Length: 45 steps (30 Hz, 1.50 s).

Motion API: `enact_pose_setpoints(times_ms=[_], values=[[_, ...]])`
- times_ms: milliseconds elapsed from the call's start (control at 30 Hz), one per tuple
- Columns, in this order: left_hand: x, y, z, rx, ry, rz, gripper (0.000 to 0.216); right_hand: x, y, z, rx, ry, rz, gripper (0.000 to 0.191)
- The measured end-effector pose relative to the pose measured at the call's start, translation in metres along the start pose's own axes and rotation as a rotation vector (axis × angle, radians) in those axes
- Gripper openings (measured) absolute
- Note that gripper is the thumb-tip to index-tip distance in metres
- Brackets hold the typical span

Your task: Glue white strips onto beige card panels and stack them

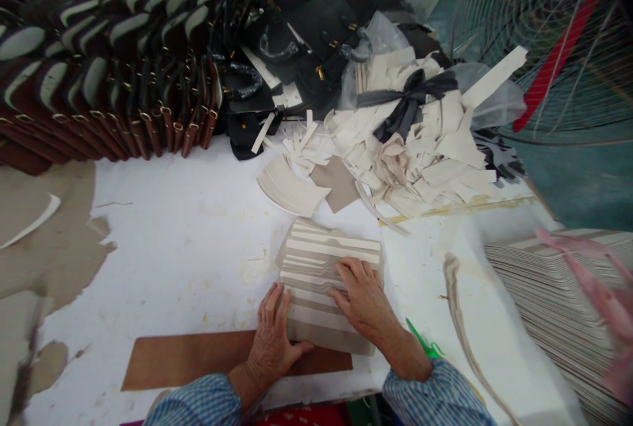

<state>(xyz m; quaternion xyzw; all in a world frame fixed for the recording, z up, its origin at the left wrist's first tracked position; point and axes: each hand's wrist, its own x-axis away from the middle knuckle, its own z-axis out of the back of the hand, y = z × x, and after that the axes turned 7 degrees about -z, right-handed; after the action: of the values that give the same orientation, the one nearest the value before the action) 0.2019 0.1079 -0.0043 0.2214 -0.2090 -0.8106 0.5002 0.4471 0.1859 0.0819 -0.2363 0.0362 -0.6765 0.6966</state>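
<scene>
Plainly, the panels (pixel 319 301) were touched at their left edge by the open left hand (pixel 273 337) and covered rightward by the right hand (pixel 364 297), grip unclear; leftward, white counter (pixel 188 248) was exposed.

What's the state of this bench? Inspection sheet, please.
Surface: white work surface, spotted yellow in places.
Job's things: beige striped panels under both hands; brown strip lying nearer the wearer, partly covered.
Clutter: heap of off-white offcuts beyond the panels; fanned stack of cream strips; green object by the right wrist, type unclear.
Hands: left hand at the panels' left edge, thumb out over the brown strip; right hand on top of the panels, fingers bent.
Cables: nothing seen.
Surroundings: rows of brown bags far left; black bags beside them; wire fan guard far right.
</scene>
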Motion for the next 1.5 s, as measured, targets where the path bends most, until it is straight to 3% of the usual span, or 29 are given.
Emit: enact_pose_setpoints(times_ms=[700, 933, 1333, 1500], values=[[-0.001, 0.002, 0.001, 0.001, 0.037, -0.030, 0.143, 0.006, -0.007, -0.009, -0.133, 0.110, 0.078, 0.019], [0.000, 0.003, 0.002, 0.005, 0.059, -0.032, 0.147, 0.011, -0.006, -0.014, -0.201, 0.212, 0.111, 0.035], [-0.001, 0.003, 0.007, -0.013, 0.080, -0.083, 0.144, 0.017, -0.007, -0.006, -0.246, 0.154, 0.173, 0.032], [-0.024, 0.002, 0.020, -0.069, 0.076, -0.148, 0.129, 0.011, -0.006, -0.004, -0.272, 0.131, 0.171, 0.025]])
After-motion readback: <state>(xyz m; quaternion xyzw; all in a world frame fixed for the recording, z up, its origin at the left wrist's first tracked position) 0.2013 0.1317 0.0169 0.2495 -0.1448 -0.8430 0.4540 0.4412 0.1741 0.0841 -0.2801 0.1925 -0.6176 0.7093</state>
